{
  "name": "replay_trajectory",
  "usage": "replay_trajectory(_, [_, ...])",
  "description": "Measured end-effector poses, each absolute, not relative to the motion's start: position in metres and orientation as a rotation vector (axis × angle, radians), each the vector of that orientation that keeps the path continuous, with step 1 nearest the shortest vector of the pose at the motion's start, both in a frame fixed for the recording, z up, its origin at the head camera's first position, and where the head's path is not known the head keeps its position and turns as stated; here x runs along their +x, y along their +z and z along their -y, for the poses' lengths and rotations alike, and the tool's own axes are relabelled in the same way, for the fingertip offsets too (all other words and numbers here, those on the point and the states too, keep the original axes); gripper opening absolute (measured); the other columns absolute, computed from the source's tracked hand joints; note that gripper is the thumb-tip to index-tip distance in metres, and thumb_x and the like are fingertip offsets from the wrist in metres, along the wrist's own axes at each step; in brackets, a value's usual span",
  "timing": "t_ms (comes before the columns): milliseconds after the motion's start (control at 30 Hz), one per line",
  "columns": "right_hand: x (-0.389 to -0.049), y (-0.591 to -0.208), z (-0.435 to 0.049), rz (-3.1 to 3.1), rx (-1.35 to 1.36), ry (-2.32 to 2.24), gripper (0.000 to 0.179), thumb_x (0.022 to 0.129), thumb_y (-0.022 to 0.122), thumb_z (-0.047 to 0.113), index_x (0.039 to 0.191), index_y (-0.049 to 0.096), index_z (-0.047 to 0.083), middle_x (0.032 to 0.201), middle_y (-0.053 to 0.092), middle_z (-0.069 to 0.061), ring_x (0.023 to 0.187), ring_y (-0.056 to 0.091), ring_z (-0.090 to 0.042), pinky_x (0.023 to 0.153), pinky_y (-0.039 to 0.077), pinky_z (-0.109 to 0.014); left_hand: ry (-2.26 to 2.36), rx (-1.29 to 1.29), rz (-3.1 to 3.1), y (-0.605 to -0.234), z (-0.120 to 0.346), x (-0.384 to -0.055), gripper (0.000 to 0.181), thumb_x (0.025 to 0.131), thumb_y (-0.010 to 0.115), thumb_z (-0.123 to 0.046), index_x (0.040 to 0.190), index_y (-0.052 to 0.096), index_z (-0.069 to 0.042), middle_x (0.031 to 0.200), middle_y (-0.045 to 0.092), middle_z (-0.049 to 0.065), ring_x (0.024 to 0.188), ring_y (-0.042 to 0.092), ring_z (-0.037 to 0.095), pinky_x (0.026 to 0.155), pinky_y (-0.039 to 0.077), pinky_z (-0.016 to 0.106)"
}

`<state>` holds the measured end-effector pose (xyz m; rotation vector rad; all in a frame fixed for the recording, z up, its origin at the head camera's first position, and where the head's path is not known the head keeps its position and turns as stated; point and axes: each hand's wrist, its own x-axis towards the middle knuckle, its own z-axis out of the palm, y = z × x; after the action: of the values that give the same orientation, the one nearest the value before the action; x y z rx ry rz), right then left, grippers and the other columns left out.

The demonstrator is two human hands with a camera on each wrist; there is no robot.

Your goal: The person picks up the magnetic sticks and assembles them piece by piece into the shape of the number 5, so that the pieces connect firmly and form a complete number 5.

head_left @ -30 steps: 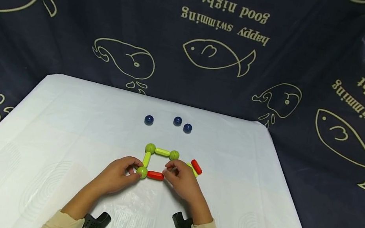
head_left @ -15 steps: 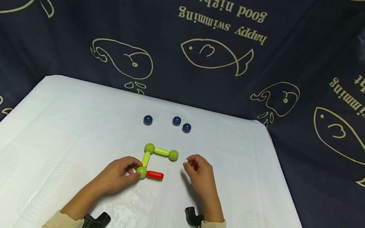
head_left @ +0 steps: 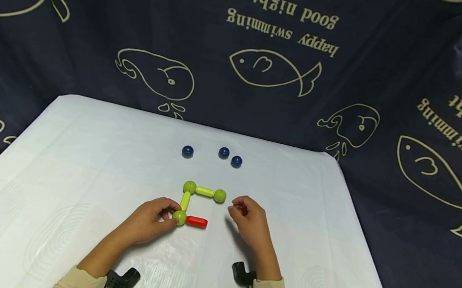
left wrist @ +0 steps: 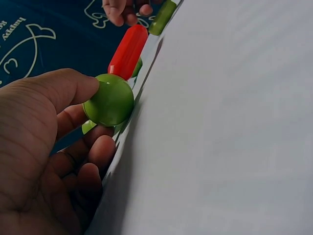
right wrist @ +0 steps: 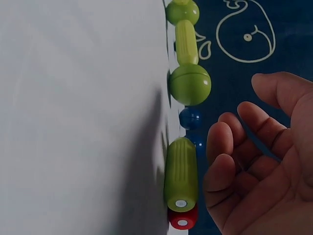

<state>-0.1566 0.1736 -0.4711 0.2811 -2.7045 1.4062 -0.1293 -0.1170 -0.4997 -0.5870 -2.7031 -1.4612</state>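
My left hand (head_left: 150,222) pinches a green ball (left wrist: 108,100) between thumb and fingers. From that ball a red rod (head_left: 197,222) points right, its other end free. A yellow-green rod (head_left: 185,201) runs from it to a far green ball (head_left: 190,187), and another yellow-green rod (head_left: 204,192) joins that to a third green ball (head_left: 220,195). Right of this U-shaped chain hovers my right hand (head_left: 252,223), fingers loosely bent, holding nothing. Beside it in the right wrist view lie a loose green rod (right wrist: 181,174) and a red rod (right wrist: 183,218); the head view hides both behind the hand.
Farther back on the white-covered table (head_left: 121,147) are a dark blue ball (head_left: 187,151) and, to its right, a pair of blue balls, one of them nearer (head_left: 236,161). A dark printed cloth (head_left: 165,17) hangs behind and around the table.
My right hand has left the red rod's free end and moved right, above the loose rods, then shifted slightly back left. My left hand stays at the green ball.
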Motion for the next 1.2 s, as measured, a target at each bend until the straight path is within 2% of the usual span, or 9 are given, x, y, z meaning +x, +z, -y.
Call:
replay_trajectory(500, [-0.157,-0.471,-0.169,2.706,0.27,1.539,0.011,0.093,0.07,0.015,0.101,0.068,0.008,0.079,0.064,0.001,0.064,0.057,-0.016,0.053,0.048,-0.029,-1.443,-0.575,2.708,-0.502,0.118,-0.129,0.025,0.087,0.076,-0.013,0.111,0.069,-0.014,0.096,0.065,-0.009,0.079,0.057,0.006,0.072,0.049,0.028])
replay_trajectory(667, [-0.16,-0.471,-0.166,2.689,0.259,1.645,0.015,0.094,0.068,0.017,0.104,0.067,0.006,0.081,0.065,-0.001,0.063,0.059,-0.024,0.049,0.048,-0.028,-1.454,-0.586,2.698,-0.501,0.117,-0.129,0.025,0.087,0.075,-0.013,0.111,0.069,-0.012,0.097,0.066,-0.008,0.08,0.057,0.007,0.072,0.049,0.029])
replay_trajectory(833, [-0.168,-0.466,-0.163,2.708,0.253,1.673,0.015,0.094,0.067,0.016,0.106,0.067,0.006,0.086,0.065,-0.007,0.062,0.057,-0.023,0.05,0.047,-0.029,-1.454,-0.582,2.709,-0.5,0.116,-0.129,0.025,0.087,0.075,-0.013,0.111,0.069,-0.012,0.097,0.065,-0.008,0.08,0.057,0.006,0.073,0.049,0.028])
replay_trajectory(933, [-0.177,-0.459,-0.162,2.737,0.262,1.589,0.017,0.094,0.067,0.016,0.108,0.067,0.006,0.095,0.065,-0.007,0.068,0.058,-0.02,0.055,0.048,-0.031,-1.455,-0.585,2.707,-0.5,0.116,-0.128,0.024,0.088,0.076,-0.014,0.111,0.069,-0.013,0.097,0.065,-0.009,0.08,0.057,0.006,0.072,0.049,0.028])
replay_trajectory(1133, [-0.208,-0.441,-0.165,2.868,0.264,1.419,0.03,0.095,0.067,0.024,0.119,0.064,0.006,0.12,0.063,-0.007,0.102,0.06,-0.024,0.083,0.05,-0.042,-1.471,-0.584,2.706,-0.5,0.117,-0.129,0.024,0.089,0.075,-0.015,0.111,0.069,-0.013,0.097,0.065,-0.008,0.081,0.058,0.008,0.072,0.049,0.029])
replay_trajectory(1200, [-0.219,-0.437,-0.167,2.892,0.283,1.424,0.033,0.096,0.066,0.025,0.123,0.062,0.005,0.126,0.061,-0.01,0.106,0.06,-0.026,0.085,0.049,-0.044,-1.469,-0.587,2.703,-0.5,0.117,-0.129,0.024,0.089,0.075,-0.015,0.111,0.069,-0.013,0.097,0.065,-0.008,0.081,0.057,0.007,0.072,0.049,0.029])
